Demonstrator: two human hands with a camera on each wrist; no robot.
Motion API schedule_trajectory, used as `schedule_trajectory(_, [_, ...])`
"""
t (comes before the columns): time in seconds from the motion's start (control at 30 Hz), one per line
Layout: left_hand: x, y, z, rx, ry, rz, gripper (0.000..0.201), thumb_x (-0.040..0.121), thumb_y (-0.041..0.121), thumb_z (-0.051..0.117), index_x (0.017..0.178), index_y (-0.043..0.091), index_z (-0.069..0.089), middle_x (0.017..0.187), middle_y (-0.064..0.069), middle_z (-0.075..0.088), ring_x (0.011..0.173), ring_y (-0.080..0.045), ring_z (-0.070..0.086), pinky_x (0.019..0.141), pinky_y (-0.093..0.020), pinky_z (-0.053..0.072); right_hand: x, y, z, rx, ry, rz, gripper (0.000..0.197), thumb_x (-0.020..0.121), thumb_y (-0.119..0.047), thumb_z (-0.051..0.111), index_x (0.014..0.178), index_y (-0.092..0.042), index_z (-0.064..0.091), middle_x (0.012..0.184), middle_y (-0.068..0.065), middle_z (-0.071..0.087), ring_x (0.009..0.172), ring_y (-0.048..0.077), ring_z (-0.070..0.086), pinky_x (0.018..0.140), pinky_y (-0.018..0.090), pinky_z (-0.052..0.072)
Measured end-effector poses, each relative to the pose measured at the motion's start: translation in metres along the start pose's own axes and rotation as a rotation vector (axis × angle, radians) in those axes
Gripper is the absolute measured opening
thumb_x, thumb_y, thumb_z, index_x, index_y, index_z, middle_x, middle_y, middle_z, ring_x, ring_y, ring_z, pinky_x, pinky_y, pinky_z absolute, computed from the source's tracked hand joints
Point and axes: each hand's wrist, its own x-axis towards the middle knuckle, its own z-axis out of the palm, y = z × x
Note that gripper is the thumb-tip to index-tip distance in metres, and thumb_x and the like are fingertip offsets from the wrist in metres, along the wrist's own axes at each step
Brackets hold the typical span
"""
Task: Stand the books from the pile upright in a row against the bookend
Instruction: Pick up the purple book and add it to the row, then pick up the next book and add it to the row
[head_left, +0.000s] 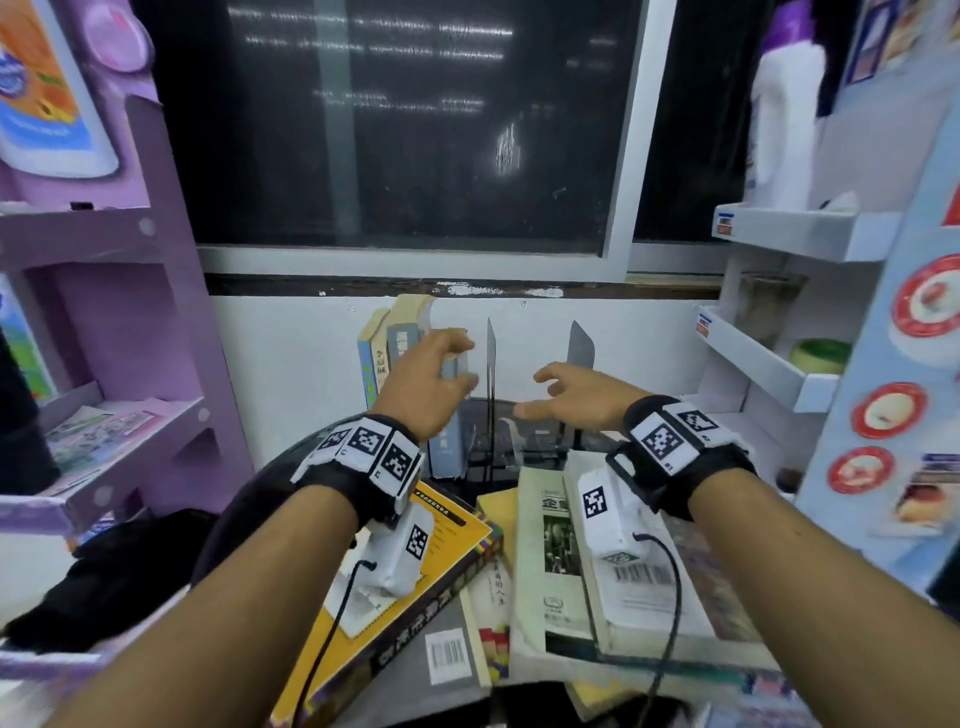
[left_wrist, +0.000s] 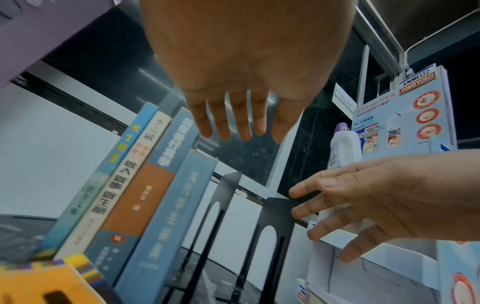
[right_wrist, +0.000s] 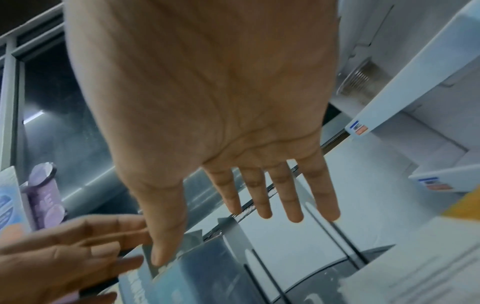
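Note:
Several books stand upright in a row; the rightmost, a blue book, leans beside a black metal bookend. A second black bookend stands further right, with a gap between the two. My left hand hovers by the top of the blue book with fingers spread, holding nothing. My right hand floats over the gap, fingers straight and empty. In front lies the pile: a yellow book, a white book and others under them.
A purple display rack closes off the left side and a white rack with trays the right. A dark window and white wall sit behind the books. A black bundle lies at lower left.

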Motion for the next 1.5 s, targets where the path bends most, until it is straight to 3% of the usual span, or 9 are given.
schedule_trajectory(0.17, [-0.006,0.025,0.036,-0.038,-0.336,-0.145,0.049,0.093,0.033,0.057,0.137,0.016,0.044,0.141,-0.002,0.046,0.124,-0.020,0.047,0.092,-0.023,0.034,-0.036,0.037,-0.018,-0.084,-0.055,0.117,0.071,0.090,-0.054,0.056,0.146,-0.016,0.035,0.148,0.005,0.041,0.125,0.022,0.045,0.097,0.031,0.039])
schedule_trajectory(0.33, [-0.010,0.042,0.081,-0.051,-0.594,-0.281,0.061,0.094,0.041,0.053,0.143,0.011,0.033,0.145,-0.008,0.040,0.126,-0.027,0.046,0.096,-0.033,0.041,-0.056,0.084,-0.029,-0.167,-0.105,0.258,0.083,0.084,-0.066,0.054,0.149,-0.020,0.028,0.155,0.003,0.031,0.139,0.023,0.034,0.112,0.035,0.028])
schedule_trajectory(0.5, [-0.009,0.056,0.114,-0.064,-0.740,-0.430,0.050,0.092,0.050,0.053,0.118,0.007,0.053,0.113,-0.013,0.055,0.089,-0.029,0.056,0.094,-0.043,0.049,-0.064,0.121,-0.030,-0.067,-0.162,0.341,0.103,0.074,-0.071,0.062,0.152,-0.020,0.018,0.157,0.002,0.027,0.130,0.022,0.043,0.111,0.037,0.032])
schedule_trajectory(0.6, [-0.003,0.051,0.132,-0.033,-0.705,-0.456,0.089,0.067,0.062,0.068,0.132,0.005,0.046,0.125,-0.016,0.057,0.107,-0.035,0.060,0.093,-0.047,0.052,-0.063,0.137,-0.026,-0.073,-0.193,0.357,0.122,0.057,-0.083,0.063,0.152,-0.018,0.021,0.153,0.004,0.035,0.133,0.024,0.043,0.111,0.040,0.035])
schedule_trajectory(0.7, [0.003,0.045,0.142,0.010,-0.717,-0.481,0.104,0.045,0.060,0.074,0.130,0.006,0.050,0.124,-0.012,0.062,0.112,-0.032,0.060,0.097,-0.046,0.049,-0.066,0.142,-0.021,-0.020,-0.206,0.368,0.091,0.072,-0.069,0.066,0.139,-0.014,0.040,0.129,0.008,0.059,0.112,0.026,0.061,0.095,0.038,0.049])
schedule_trajectory(0.8, [-0.001,0.051,0.136,0.042,-0.761,-0.466,0.078,0.062,0.051,0.079,0.125,0.010,0.059,0.122,-0.008,0.064,0.113,-0.028,0.059,0.100,-0.044,0.047,-0.069,0.140,-0.019,0.083,-0.272,0.320,0.051,0.084,-0.045,0.070,0.120,-0.010,0.061,0.110,0.010,0.070,0.100,0.032,0.067,0.080,0.035,0.055])
schedule_trajectory(0.9, [-0.004,0.051,0.132,0.076,-0.765,-0.449,0.058,0.075,0.047,0.075,0.119,0.012,0.063,0.119,-0.005,0.065,0.113,-0.026,0.060,0.100,-0.043,0.047,-0.071,0.136,-0.020,0.048,-0.297,0.296,0.050,0.079,-0.038,0.077,0.116,-0.007,0.065,0.114,0.014,0.070,0.107,0.037,0.065,0.097,0.048,0.050])
schedule_trajectory(1.07, [-0.011,0.060,0.123,0.054,-0.767,-0.398,0.043,0.084,0.037,0.069,0.121,0.016,0.062,0.122,-0.002,0.065,0.114,-0.024,0.059,0.102,-0.042,0.045,-0.076,0.130,-0.021,0.023,-0.263,0.249,0.041,0.080,-0.033,0.077,0.113,-0.011,0.066,0.109,0.009,0.072,0.103,0.032,0.067,0.093,0.045,0.052])
schedule_trajectory(1.5, [-0.009,0.063,0.108,-0.280,-0.556,-0.426,0.056,0.082,0.009,0.072,0.131,0.013,0.044,0.128,-0.004,0.057,0.115,-0.026,0.058,0.096,-0.045,0.050,-0.087,0.106,-0.028,0.087,-0.016,0.229,0.052,0.074,-0.027,0.083,0.115,-0.003,0.060,0.099,0.008,0.071,0.083,0.022,0.067,0.071,0.033,0.055])
